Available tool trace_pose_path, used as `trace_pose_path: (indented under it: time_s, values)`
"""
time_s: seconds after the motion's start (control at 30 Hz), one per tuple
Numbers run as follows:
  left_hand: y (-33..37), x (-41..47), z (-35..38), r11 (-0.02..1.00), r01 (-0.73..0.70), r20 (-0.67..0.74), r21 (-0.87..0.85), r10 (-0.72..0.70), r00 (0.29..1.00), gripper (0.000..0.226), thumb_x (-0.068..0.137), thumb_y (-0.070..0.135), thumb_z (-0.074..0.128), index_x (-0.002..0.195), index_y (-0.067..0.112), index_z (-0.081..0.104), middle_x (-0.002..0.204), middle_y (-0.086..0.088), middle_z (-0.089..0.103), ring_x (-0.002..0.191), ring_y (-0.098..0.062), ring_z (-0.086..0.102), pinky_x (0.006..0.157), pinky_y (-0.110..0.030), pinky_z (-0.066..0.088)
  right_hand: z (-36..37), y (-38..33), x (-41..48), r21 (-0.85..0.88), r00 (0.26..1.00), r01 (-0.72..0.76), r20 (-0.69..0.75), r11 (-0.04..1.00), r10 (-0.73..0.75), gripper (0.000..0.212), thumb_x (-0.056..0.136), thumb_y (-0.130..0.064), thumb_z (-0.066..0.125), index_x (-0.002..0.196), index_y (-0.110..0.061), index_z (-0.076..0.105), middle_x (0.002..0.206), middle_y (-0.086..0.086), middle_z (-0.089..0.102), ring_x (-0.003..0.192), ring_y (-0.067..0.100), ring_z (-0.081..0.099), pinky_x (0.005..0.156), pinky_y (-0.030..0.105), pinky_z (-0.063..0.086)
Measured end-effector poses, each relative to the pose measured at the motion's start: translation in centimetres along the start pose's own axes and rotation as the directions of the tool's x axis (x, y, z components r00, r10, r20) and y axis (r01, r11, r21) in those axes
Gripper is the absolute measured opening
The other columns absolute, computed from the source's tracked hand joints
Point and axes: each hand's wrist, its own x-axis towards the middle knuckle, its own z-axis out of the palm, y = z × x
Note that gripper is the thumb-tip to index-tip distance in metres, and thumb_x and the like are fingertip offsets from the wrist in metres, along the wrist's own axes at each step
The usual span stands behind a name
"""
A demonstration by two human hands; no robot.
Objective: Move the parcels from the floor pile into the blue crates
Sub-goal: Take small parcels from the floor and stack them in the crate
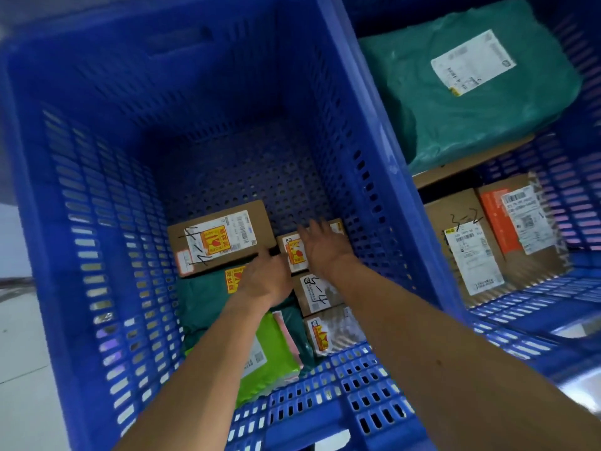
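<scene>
a big blue crate [97, 157] fills the left. a second blue crate [579, 157] just right of it holds a teal bag [471, 102]. on the big crate's near floor lie a cardboard box [221, 236], a lime bag [276, 349] and a small box [294, 255]. the right hand [325, 245] spreads its fingers over the small box. the left hand [266, 278] is just left of it, fingers hidden, so i cannot tell its grip.

Moderately bright, cool, even indoor light; shadows soft. Inside of the deep blue slotted plastic crate [97, 177] darkens toward its far wall. Motion blur across the frame: wall slots streak, right hand [325, 252] fingers [308, 226] smeared, labels [227, 236] on the brown cardboard box [259, 217] soft. Wide-angle bending of rims at edges. Pale glare on grey floor [19, 336], left edge; pink-purple tint in slots of the second blue crate [579, 196].
</scene>
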Motion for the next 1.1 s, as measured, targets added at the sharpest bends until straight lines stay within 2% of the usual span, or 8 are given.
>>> trace_pose_path:
  time_s: [0.1,0.2,0.33,0.4,0.5,0.77,1.0,1.1]
  values:
    - [0.1,-0.5,-0.9,0.998,0.031,0.078,0.061,-0.036,0.996,0.052,0.098,0.021,0.044,0.149,0.025,0.04,0.144,-0.019,0.034,0.122,-0.039,0.053,0.096,-0.041,0.045,-1.0,-0.1,-1.0,0.046,0.999,-0.015,0.045,0.999,0.013,0.09,0.096,-0.02,0.06,0.159,-0.007,-0.001,0.165,0.016,0.005,0.152,0.034,0.007,0.109,0.046,0.038]
    - [0.4,-1.6,-1.8,0.998,0.057,0.136,0.042,-0.062,0.989,0.058,0.098,0.021,0.042,0.155,0.028,0.03,0.156,-0.017,0.024,0.127,-0.04,0.051,0.095,-0.04,0.047,-1.8,-0.3,-2.6,0.079,0.998,-0.028,0.052,0.996,0.024,0.085,0.099,-0.023,0.054,0.158,0.0,-0.003,0.166,0.017,0.002,0.153,0.033,0.007,0.117,0.044,0.027]
    - [1.7,-3.9,-3.6,0.998,0.057,0.151,-0.002,-0.056,0.987,0.055,0.1,0.027,0.042,0.153,0.027,0.031,0.147,-0.016,0.041,0.129,-0.037,0.048,0.097,-0.041,0.045,-3.4,-0.2,-6.3,0.153,0.999,-0.042,0.023,0.987,0.039,0.071,0.099,-0.019,0.05,0.156,0.001,0.013,0.159,0.018,0.022,0.145,0.033,0.025,0.11,0.042,0.035]
    - [2.3,-5.6,-4.6,0.998,0.057,0.153,-0.01,-0.055,0.987,0.049,0.098,0.028,0.043,0.147,0.025,0.04,0.136,-0.014,0.052,0.121,-0.035,0.055,0.085,-0.038,0.046,-4.2,-0.5,-9.0,0.202,0.999,-0.044,0.014,0.978,0.042,0.062,0.098,-0.02,0.051,0.15,0.0,0.025,0.15,0.018,0.034,0.137,0.032,0.035,0.104,0.043,0.04]
    - [3.5,-8.5,-6.4,0.999,0.035,0.108,0.001,-0.035,0.994,0.032,0.094,0.02,0.045,0.125,0.019,0.054,0.121,-0.012,0.064,0.108,-0.031,0.063,0.07,-0.031,0.041,-4.9,-1.1,-13.4,0.25,0.997,-0.067,0.047,0.966,0.057,0.056,0.098,-0.025,0.053,0.144,-0.002,0.032,0.142,0.016,0.038,0.132,0.032,0.039,0.1,0.044,0.043]
    - [7.4,-21.7,-12.5,0.999,-0.017,0.057,0.041,0.015,0.998,0.04,0.101,0.018,0.04,0.139,0.008,0.046,0.134,-0.018,0.059,0.116,-0.034,0.061,0.089,-0.037,0.047,-8.5,-2.3,-26.4,0.404,0.995,-0.09,0.007,0.91,0.096,0.058,0.101,-0.027,0.049,0.149,-0.001,0.028,0.153,0.017,0.031,0.144,0.033,0.027,0.112,0.045,0.036]
    - [9.3,-30.9,-14.0,0.991,-0.028,-0.005,0.132,0.029,1.0,0.04,0.102,0.018,0.041,0.138,0.004,0.049,0.142,-0.017,0.054,0.129,-0.034,0.052,0.099,-0.039,0.043,-10.4,-3.5,-35.6,0.489,0.989,-0.099,-0.045,0.867,0.138,0.054,0.099,-0.025,0.045,0.149,-0.006,0.034,0.156,0.018,0.029,0.142,0.034,0.034,0.11,0.047,0.036]
    - [9.2,-33.0,-12.6,0.997,-0.008,-0.022,0.083,0.01,1.0,0.04,0.097,0.021,0.045,0.134,0.007,0.053,0.14,-0.016,0.056,0.127,-0.034,0.054,0.1,-0.04,0.044,-9.7,-4.2,-38.3,0.456,0.994,-0.076,-0.039,0.887,0.105,0.048,0.1,-0.026,0.043,0.143,-0.005,0.04,0.151,0.02,0.034,0.137,0.037,0.039,0.106,0.048,0.04]
